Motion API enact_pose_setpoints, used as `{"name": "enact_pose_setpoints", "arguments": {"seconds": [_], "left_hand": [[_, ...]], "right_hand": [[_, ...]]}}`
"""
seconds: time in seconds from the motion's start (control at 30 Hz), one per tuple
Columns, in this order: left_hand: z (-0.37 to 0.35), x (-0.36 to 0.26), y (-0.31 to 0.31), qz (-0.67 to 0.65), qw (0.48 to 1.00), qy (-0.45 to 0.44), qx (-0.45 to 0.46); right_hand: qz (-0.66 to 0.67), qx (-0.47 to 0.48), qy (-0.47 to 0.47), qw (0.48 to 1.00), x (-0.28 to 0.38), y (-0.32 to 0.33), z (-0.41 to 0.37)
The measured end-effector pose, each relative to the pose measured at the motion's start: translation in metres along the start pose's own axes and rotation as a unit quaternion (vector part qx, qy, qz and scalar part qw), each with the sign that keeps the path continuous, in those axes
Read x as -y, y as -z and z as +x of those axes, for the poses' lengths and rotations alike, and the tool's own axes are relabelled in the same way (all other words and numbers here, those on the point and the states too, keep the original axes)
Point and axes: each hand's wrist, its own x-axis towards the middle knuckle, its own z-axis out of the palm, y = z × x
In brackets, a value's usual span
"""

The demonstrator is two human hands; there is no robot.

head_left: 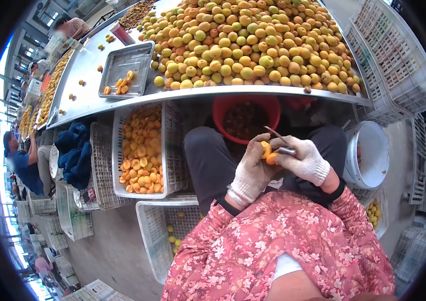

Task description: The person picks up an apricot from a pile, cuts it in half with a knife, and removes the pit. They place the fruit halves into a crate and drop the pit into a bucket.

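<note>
Both my hands wear knitted work gloves and meet over my lap. My left hand (pixel 251 170), its glove stained brown at the fingers, is closed around an orange apricot half (pixel 265 149). Curled around a small knife (pixel 287 150), my right hand (pixel 307 159) has the thin blade pointing up and left. A second apricot piece (pixel 272 159) sits between the two hands, at the right fingers. Just beyond them, under the table edge, stands a red basin (pixel 217 113) with dark contents.
A metal table (pixel 85 90) carries a large heap of apricots (pixel 233 45) and a steel tray (pixel 145 60) with several cut pieces. Left of my knees is a crate (pixel 169 150) of apricot halves; a white bucket (pixel 373 155) stands right. Other people sit far left.
</note>
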Motion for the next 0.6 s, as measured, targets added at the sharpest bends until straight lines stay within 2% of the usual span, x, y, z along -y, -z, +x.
{"name": "enact_pose_setpoints", "arguments": {"seconds": [0.03, 0.07, 0.13, 0.17, 0.23, 0.33, 0.47, 0.6], "left_hand": [[0.000, 0.000, -0.005, -0.019, 1.000, 0.000, 0.002], [-0.003, -0.001, -0.011, -0.008, 0.999, -0.003, -0.036], [-0.009, -0.004, -0.022, 0.027, 0.999, 0.000, -0.029], [-0.012, -0.006, -0.023, 0.063, 0.998, 0.005, -0.025], [-0.013, -0.005, -0.022, 0.035, 0.999, 0.023, -0.010], [-0.019, 0.003, -0.033, 0.132, 0.990, 0.006, -0.046], [-0.025, 0.013, -0.040, 0.201, 0.979, -0.017, -0.020], [-0.028, 0.015, -0.038, 0.225, 0.974, 0.004, -0.021]], "right_hand": [[-0.001, -0.004, 0.000, 1.000, 0.002, -0.002, -0.001], [0.065, -0.043, -0.026, 0.997, 0.003, -0.004, 0.000], [0.161, -0.115, -0.073, 0.978, 0.006, -0.004, -0.002], [0.142, -0.139, -0.067, 0.978, 0.004, -0.004, -0.001], [0.175, -0.167, -0.055, 0.969, -0.001, -0.005, -0.002], [0.263, -0.231, -0.002, 0.937, 0.012, -0.006, -0.003], [0.352, -0.272, 0.118, 0.888, 0.016, -0.004, 0.001], [0.331, -0.266, 0.192, 0.885, 0.018, -0.010, 0.002]]}}
